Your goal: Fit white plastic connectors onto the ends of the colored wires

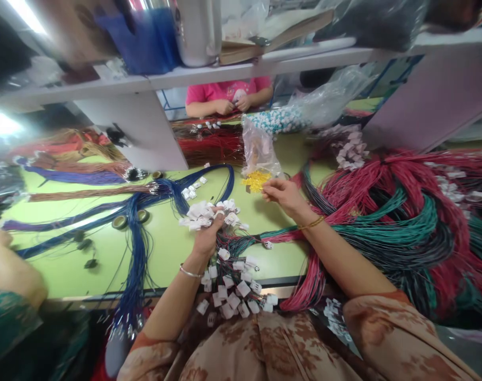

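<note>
My left hand (pixel 209 235) is closed around a cluster of white plastic connectors (pixel 201 212), with wires trailing from them. Below it, more white connectors on wires (pixel 233 293) hang over the table's front edge. My right hand (pixel 284 196) has its thumb and fingertips pinched together beside a pile of small yellow pieces (pixel 255 181). Whatever lies between those fingertips is too small to make out. The yellow pieces spill from the mouth of a clear plastic bag (pixel 260 151). Under my right forearm runs a bundle of red, green and black wires (pixel 280 235).
Large red, green and black wire bundles (pixel 400 211) cover the right side. Blue wires (pixel 135 238) and tape rolls (pixel 119 221) lie left. Across the table, a person in a pink shirt (pixel 229 95) works beneath a shelf (pixel 201 78). A neighbour's green sleeve (pixel 8 323) is at far left.
</note>
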### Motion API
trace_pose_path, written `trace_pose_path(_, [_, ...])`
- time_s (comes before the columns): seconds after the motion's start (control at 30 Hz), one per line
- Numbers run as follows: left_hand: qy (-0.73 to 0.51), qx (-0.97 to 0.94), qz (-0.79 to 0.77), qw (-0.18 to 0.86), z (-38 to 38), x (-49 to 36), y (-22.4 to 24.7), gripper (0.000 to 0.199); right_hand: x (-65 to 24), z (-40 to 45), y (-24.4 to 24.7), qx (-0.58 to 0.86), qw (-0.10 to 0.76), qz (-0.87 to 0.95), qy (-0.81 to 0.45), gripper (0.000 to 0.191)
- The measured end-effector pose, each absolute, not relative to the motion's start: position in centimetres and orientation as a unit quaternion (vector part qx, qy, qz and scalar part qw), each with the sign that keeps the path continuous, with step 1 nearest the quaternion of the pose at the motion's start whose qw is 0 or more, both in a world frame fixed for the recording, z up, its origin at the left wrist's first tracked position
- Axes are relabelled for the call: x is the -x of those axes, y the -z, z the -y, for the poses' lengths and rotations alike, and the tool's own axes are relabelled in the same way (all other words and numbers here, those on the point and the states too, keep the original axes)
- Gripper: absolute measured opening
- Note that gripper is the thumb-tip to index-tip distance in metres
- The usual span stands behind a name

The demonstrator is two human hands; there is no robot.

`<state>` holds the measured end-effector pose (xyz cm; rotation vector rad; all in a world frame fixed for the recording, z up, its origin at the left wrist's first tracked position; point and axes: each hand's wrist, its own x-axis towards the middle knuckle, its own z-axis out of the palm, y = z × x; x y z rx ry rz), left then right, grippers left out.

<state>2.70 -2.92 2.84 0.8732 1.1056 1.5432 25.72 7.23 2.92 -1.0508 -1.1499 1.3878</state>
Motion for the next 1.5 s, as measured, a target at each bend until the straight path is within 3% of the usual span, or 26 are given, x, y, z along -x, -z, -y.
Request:
trace_pose_path(0.2, [-0.614, -0.367, -0.412, 0.564, 2.6, -2.1, -2.5, 0.044, -22.2, -4.5, -5.1, 0.308, 0.445, 0.474, -0.694, 0.035])
trace_pose_path(0.37, [-0.612, -0.372, -0.403, 0.57, 2.7, -2.0, -2.7, 0.049, -20.6, -3.4, -5.5, 0.272, 0.445, 0.511, -0.684, 0.034])
trace_pose_path(0.6, [-0.594, -0.356, -0.41, 0.593, 3.0, -2.2, -2.7, 0.038, -19.9, -2.7, -5.8, 0.282, 0.431, 0.553, -0.655, 0.027])
trace_pose_path(0.73, [-0.595, -0.337, -0.425, 0.593, 2.8, -2.0, -2.3, 0.039, -19.7, -2.4, -5.8, 0.297, 0.417, 0.609, -0.606, 0.019])
trace_pose_path(0.93, [-0.609, -0.34, -0.434, 0.571, 2.7, -2.1, -2.3, 0.042, -19.2, -1.5, -6.3, 0.311, 0.44, 0.731, -0.419, 0.012])
trace_pose_path(1.27, [-0.602, -0.375, -0.447, 0.546, 2.8, -2.5, -2.7, 0.041, -18.4, -1.5, -6.5, 0.316, 0.406, 0.733, -0.445, 0.011])
trace_pose_path(1.5, [-0.6, -0.401, -0.485, 0.495, 2.9, -2.4, -2.3, 0.037, -18.4, -1.3, -6.9, 0.309, 0.404, 0.789, -0.345, 0.006])
